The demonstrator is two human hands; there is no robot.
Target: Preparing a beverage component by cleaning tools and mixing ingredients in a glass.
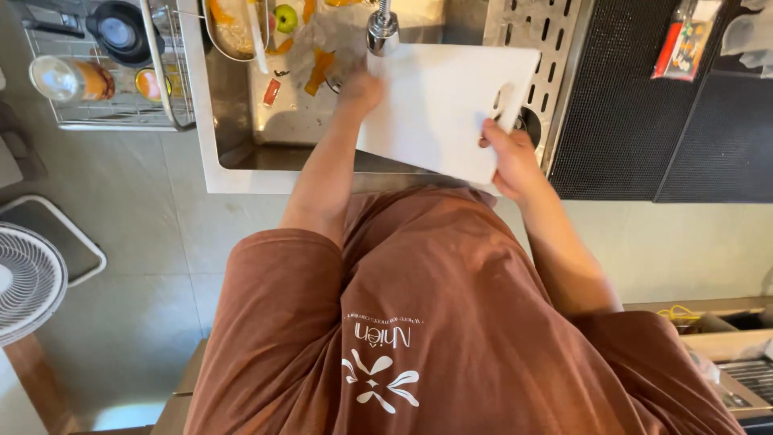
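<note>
White cutting board [439,109] lies tilted over the steel sink [241,149], its long axis running left to right under the tap [382,31]. Right hand [509,157] clamps the board's near right corner beside the handle slot (fingers tucked underneath). Left hand [360,90] presses a grey cloth [326,40] at the board's left edge, above fruit peel scraps [320,71]

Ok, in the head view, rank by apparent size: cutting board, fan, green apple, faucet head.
1. Cutting board, held at its edge by the right hand.
2. Fan, though cut off by the frame and nearer the camera, so unsure.
3. Faucet head.
4. Green apple, close to the faucet head.
</note>
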